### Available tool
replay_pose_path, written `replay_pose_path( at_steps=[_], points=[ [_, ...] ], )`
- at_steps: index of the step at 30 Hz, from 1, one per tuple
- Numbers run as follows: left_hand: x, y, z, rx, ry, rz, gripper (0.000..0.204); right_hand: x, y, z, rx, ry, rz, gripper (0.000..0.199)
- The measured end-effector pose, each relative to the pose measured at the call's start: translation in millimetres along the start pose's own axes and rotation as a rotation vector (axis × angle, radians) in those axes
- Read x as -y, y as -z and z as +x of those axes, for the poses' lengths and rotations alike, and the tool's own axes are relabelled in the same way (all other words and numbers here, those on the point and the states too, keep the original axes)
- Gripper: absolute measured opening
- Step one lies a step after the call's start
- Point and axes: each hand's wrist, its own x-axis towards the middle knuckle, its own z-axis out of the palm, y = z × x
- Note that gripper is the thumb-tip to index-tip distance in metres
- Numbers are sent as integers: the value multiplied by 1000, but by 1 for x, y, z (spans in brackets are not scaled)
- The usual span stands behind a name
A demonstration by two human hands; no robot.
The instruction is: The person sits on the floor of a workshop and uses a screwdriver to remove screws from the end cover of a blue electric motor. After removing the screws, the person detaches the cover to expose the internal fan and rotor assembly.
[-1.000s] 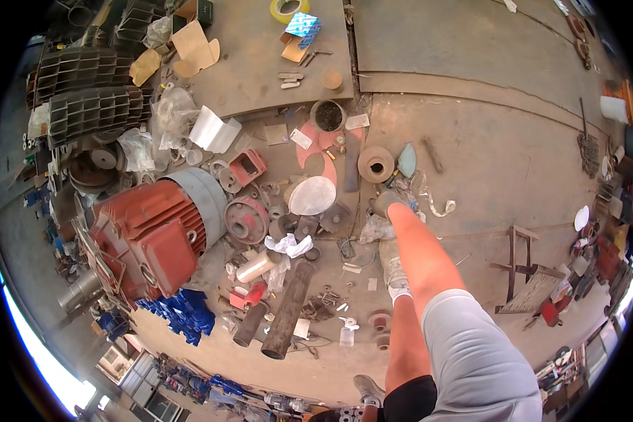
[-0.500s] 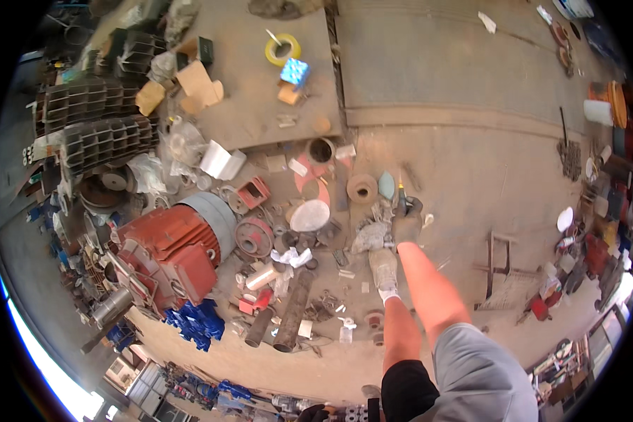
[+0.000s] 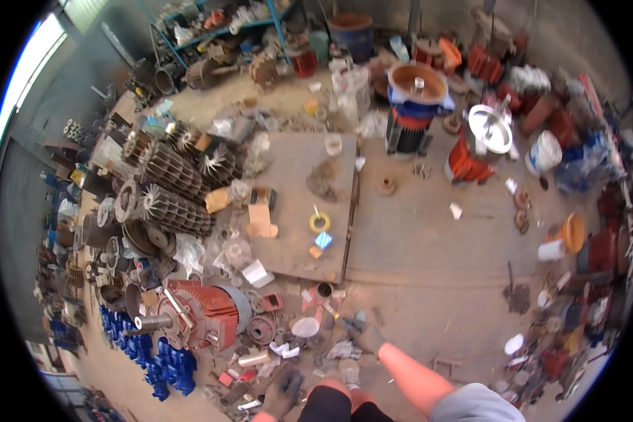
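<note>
My right hand (image 3: pixel 366 337), in a dark grey glove, is closed round a slim tool (image 3: pixel 335 314) with a dark and yellow handle. The tool slants up and left toward an upright metal pipe ring (image 3: pixel 324 290). Beneath that hand lies a crumpled greyish rag or bag (image 3: pixel 344 349). My left hand (image 3: pixel 283 391), gloved as well, is curled low in the view by my knee; whether anything is in it is hidden. A white oval dish (image 3: pixel 305 328) and a round red flanged part (image 3: pixel 261 329) lie between the hands and the large red motor (image 3: pixel 207 314).
Blue castings (image 3: pixel 174 369) stand left of the motor. Finned rotors (image 3: pixel 172 172) are stacked beyond it. A metal plate (image 3: pixel 288 169) on the floor bears yellow tape (image 3: pixel 319 223) and a blue box (image 3: pixel 323 240). Another motor (image 3: pixel 408 130) stands upright at the back.
The view has swung up, bringing the back shelves and motors into sight. My right hand now points the tool leftward instead of upward. My gloved left hand shows more fully by my knee.
</note>
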Motion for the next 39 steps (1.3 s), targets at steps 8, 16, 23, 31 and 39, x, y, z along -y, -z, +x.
replay_pose_path(
  at_steps=[8, 16, 23, 31, 39],
  points=[
    [-258, -24, 208, -102, -531, -300, 45, 127, 127, -76, 108, 293, -183, 45],
    [-377, -45, 376, 183, 327, -810, 35, 164, 244, 53, -9, -33, -104, 47],
    [-402, 63, 441, 26, 228, -427, 38, 320, 395, 186, -147, -77, -357, 98],
    [-370, 109, 457, -157, 619, -450, 36, 418, 420, 451, -23, 21, -449, 113],
    [-280, -13, 506, -287, 1130, -959, 49, 367, 361, 862, -88, 256, -689, 64]
  ],
)
